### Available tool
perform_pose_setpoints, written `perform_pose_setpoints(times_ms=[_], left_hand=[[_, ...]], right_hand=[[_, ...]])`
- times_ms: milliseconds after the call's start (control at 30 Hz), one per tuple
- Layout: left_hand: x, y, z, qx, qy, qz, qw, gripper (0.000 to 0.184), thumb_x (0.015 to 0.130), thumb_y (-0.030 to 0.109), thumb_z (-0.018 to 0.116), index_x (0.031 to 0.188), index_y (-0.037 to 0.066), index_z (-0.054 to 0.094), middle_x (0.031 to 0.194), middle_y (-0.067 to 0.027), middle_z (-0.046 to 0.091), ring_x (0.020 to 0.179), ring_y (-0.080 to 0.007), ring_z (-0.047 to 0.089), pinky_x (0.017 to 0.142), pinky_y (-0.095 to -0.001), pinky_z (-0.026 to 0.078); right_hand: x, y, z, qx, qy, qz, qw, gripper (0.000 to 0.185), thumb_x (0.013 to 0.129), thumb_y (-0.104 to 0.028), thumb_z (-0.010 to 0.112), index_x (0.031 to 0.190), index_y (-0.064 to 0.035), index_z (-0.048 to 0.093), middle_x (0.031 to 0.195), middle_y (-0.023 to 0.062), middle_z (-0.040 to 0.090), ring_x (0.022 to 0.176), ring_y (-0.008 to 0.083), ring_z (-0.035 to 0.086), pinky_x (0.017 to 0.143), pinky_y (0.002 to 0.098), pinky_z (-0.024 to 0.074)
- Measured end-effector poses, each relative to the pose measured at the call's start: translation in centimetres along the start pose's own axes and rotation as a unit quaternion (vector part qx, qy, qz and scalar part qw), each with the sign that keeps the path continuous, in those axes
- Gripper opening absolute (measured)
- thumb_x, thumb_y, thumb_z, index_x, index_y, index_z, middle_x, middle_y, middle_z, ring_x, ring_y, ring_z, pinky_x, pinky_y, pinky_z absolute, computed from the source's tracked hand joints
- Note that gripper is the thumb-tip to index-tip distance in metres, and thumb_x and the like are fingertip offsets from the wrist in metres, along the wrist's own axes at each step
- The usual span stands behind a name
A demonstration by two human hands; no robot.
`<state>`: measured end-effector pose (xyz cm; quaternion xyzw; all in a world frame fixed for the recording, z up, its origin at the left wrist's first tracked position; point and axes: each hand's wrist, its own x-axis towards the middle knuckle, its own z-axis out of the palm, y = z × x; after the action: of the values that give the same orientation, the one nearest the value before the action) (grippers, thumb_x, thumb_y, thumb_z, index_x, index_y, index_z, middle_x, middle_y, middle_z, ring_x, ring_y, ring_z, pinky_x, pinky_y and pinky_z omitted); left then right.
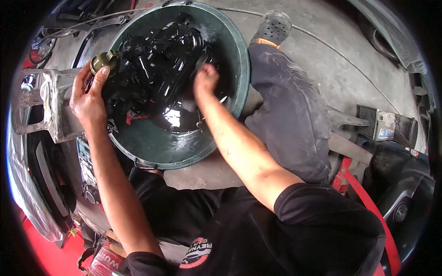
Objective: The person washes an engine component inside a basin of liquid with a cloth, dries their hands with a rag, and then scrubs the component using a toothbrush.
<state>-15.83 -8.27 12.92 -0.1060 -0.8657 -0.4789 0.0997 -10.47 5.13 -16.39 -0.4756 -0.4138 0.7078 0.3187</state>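
Note:
My left hand (pixel 89 102) is raised at the left rim of a large round dark-green tub (pixel 161 155). Its thumb and fingers grip a rounded, olive-brass metal part (pixel 104 64) with a hex-shaped end. Inside the tub, on the right, is my right hand (pixel 206 83), slightly blurred by motion. Its fingers are curled, and anything in them is lost against the dark background. Shiny wet black parts (pixel 172 69) are heaped in the tub beside it. Dark liquid (pixel 177 118) pools below them, reflecting light.
A grey metal bracket-like piece (pixel 50 103) stands left of the tub. My leg in dark trousers (pixel 290 110) extends along the tub's right side. A hose (pixel 322 42) crosses the concrete floor. At the right are a small box (pixel 386 125) and a red strap-like bar (pixel 368 202).

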Motion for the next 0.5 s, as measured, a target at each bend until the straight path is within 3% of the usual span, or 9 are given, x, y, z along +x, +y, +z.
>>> perform_pose_setpoints(times_ms=[67, 100, 167, 233, 267, 367, 433, 500], left_hand=[[0.0, 0.0, 0.0, 0.002, -0.002, 0.004, 1.0, 0.046, 0.08, 0.015, 0.083, 0.119, -0.004, 0.066, 0.108, -0.0113, 0.071, 0.101, -0.0163, 0.065, 0.094, -0.0271, 0.048], [-0.2, 0.1, -0.1, 0.007, -0.001, 0.002, 1.0, 0.046, 0.08, 0.015, 0.083, 0.118, -0.004, 0.067, 0.108, -0.0114, 0.071, 0.1, -0.0164, 0.065, 0.094, -0.0271, 0.048], [-0.4, 0.5, 0.1, 0.012, 0.001, 0.016, 1.0, 0.046, 0.079, 0.017, 0.083, 0.117, -0.004, 0.068, 0.107, -0.0115, 0.072, 0.099, -0.0157, 0.066, 0.094, -0.0269, 0.048], [-0.6, 0.8, 0.2, 0.029, 0.012, 0.015, 0.999, 0.046, 0.079, 0.017, 0.084, 0.116, -0.004, 0.068, 0.107, -0.011, 0.072, 0.099, -0.0153, 0.066, 0.094, -0.0269, 0.048], [-0.5, 0.5, 0.1, 0.017, 0.004, 0.013, 1.0, 0.047, 0.079, 0.017, 0.084, 0.117, -0.003, 0.068, 0.108, -0.0113, 0.072, 0.1, -0.0153, 0.066, 0.094, -0.0268, 0.048], [-0.4, 0.0, 0.0, 0.008, -0.002, 0.014, 1.0, 0.048, 0.078, 0.019, 0.084, 0.117, -0.004, 0.068, 0.109, -0.0118, 0.072, 0.101, -0.0153, 0.065, 0.095, -0.0267, 0.047], [-0.4, -0.6, -0.2, 0.007, -0.014, 0.021, 1.0, 0.051, 0.078, 0.022, 0.085, 0.118, -0.003, 0.067, 0.109, -0.0124, 0.072, 0.102, -0.0166, 0.065, 0.095, -0.0278, 0.047], [0.1, -1.4, -0.3, 0.008, -0.019, 0.033, 0.999, 0.052, 0.078, 0.023, 0.085, 0.119, -0.002, 0.067, 0.109, -0.0126, 0.072, 0.102, -0.0175, 0.065, 0.095, -0.0285, 0.047]], right_hand=[[3.8, -5.2, 1.7, 0.006, 0.005, -0.054, 0.999, 0.014, 0.083, -0.004, 0.059, 0.09, 0.0013, 0.069, 0.084, 0.014, 0.069, 0.084, 0.0225, 0.065, 0.084, 0.0373, 0.0503], [6.6, -3.1, 3.9, -0.032, 0.048, -0.157, 0.986, 0.019, 0.081, -0.002, 0.057, 0.095, 0.0031, 0.069, 0.088, 0.0167, 0.071, 0.089, 0.027, 0.067, 0.087, 0.0376, 0.0507], [8.4, -4.6, 4.3, -0.128, -0.024, -0.118, 0.984, 0.025, 0.08, 0.0, 0.056, 0.099, 0.0031, 0.071, 0.095, 0.0197, 0.072, 0.095, 0.032, 0.068, 0.092, 0.0366, 0.0504], [9.7, -4.9, 2.8, -0.152, -0.105, -0.177, 0.967, 0.027, 0.079, 0.001, 0.054, 0.098, 0.0022, 0.073, 0.098, 0.0218, 0.071, 0.097, 0.0338, 0.068, 0.094, 0.0356, 0.0501], [10.5, -4.1, 2.3, -0.171, -0.129, -0.251, 0.944, 0.026, 0.079, 0.001, 0.054, 0.097, 0.0016, 0.074, 0.099, 0.0238, 0.07, 0.099, 0.0371, 0.067, 0.094, 0.0377, 0.0508], [8.5, -4.5, 2.0, -0.225, -0.082, -0.294, 0.925, 0.028, 0.079, 0.0, 0.055, 0.1, 0.0012, 0.073, 0.1, 0.0244, 0.07, 0.101, 0.0389, 0.067, 0.094, 0.0409, 0.0511], [6.3, -5.3, 1.2, -0.261, -0.071, -0.234, 0.934, 0.035, 0.078, -0.003, 0.054, 0.108, 0.0012, 0.072, 0.103, 0.0257, 0.07, 0.102, 0.0398, 0.067, 0.094, 0.0427, 0.0507], [5.2, -3.5, 0.3, -0.223, -0.067, -0.161, 0.959, 0.034, 0.078, -0.003, 0.052, 0.106, 0.0026, 0.072, 0.103, 0.0256, 0.07, 0.103, 0.0382, 0.067, 0.096, 0.0414, 0.0498]])
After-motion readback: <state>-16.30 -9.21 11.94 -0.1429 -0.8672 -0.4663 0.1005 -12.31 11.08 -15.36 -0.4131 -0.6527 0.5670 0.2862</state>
